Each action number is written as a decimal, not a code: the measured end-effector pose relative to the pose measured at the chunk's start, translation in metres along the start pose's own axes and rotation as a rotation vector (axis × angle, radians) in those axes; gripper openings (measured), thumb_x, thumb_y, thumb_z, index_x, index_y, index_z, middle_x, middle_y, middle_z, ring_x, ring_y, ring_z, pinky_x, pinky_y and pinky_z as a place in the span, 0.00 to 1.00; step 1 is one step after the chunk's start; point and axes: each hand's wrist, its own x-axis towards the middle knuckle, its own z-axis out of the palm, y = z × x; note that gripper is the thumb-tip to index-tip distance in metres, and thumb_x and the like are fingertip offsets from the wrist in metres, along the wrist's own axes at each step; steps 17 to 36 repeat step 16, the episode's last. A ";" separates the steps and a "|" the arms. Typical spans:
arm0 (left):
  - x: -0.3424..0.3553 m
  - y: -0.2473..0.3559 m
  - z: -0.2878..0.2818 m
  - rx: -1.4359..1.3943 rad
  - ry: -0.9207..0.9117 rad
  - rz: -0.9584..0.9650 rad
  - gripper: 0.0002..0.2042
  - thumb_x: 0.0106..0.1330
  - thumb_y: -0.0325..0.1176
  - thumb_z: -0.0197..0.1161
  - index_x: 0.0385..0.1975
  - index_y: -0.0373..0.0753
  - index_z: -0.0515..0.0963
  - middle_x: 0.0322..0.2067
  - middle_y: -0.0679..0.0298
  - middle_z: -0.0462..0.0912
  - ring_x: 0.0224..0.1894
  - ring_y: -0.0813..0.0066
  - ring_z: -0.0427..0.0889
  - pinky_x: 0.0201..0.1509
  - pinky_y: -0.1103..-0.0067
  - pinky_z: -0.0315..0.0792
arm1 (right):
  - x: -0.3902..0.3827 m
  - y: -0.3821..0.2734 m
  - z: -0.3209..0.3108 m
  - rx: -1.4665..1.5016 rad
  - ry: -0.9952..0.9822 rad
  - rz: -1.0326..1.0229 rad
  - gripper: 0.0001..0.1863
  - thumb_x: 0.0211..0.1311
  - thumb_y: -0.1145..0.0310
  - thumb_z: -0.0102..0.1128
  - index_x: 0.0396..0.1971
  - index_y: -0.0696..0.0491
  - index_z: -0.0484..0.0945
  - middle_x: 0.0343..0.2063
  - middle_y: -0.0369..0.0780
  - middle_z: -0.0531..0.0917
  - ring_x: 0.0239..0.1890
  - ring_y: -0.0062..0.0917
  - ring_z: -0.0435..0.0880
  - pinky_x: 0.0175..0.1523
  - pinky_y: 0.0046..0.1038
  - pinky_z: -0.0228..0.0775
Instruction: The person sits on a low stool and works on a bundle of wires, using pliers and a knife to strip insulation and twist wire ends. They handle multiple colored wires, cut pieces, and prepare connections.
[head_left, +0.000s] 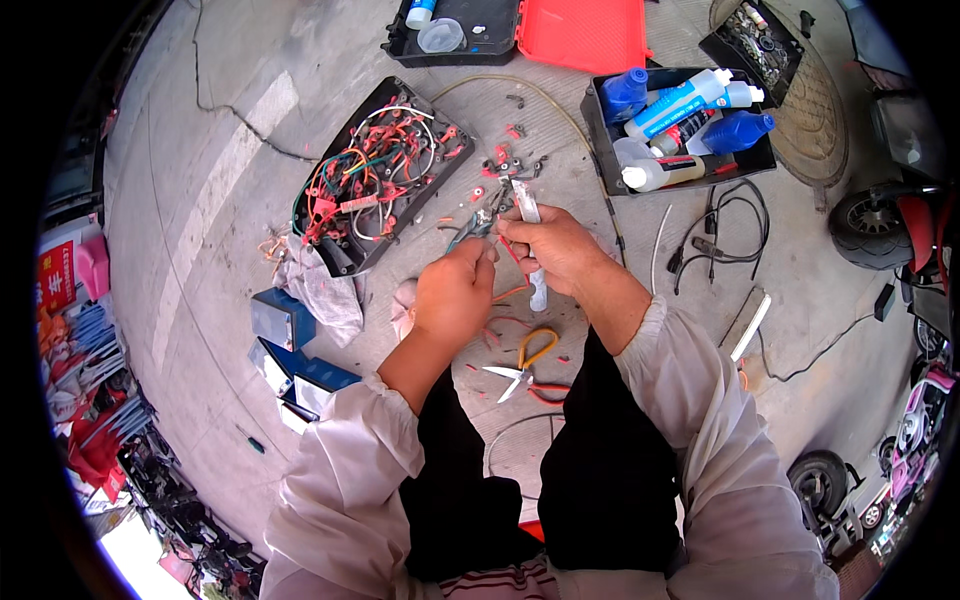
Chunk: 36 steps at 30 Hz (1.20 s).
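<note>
Both my hands meet in front of me over the concrete ground. My left hand [455,295] is closed around pliers with teal handles [474,229], their jaws pointing away from me. Fingers curled, my right hand [560,248] grips a long whitish bar-like tool [538,292] that sticks out above and below the fist; its kind is unclear. A thin red wire [513,256] runs between the two hands. Scissors [522,368] with a yellow loop lie below them, blades spread. Small red and dark connector pieces [500,165] are scattered just beyond the hands.
A black tray [345,262] of tangled wires stands at left. Far right, a black bin [600,180] holds bottles. Blue boxes [283,318] and a grey rag [325,300] are on the left. A coiled black cable [765,225] lies right, and an open red-lidded case [583,35] stands at the back.
</note>
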 end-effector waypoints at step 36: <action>0.010 -0.041 -0.034 -0.621 -0.202 -0.216 0.10 0.71 0.35 0.57 0.37 0.34 0.80 0.28 0.68 0.80 0.33 0.85 0.73 0.41 0.83 0.69 | 0.014 -0.003 -0.009 -0.503 -0.031 0.086 0.10 0.67 0.65 0.60 0.41 0.55 0.73 0.23 0.29 0.67 0.23 0.11 0.63 0.24 0.17 0.55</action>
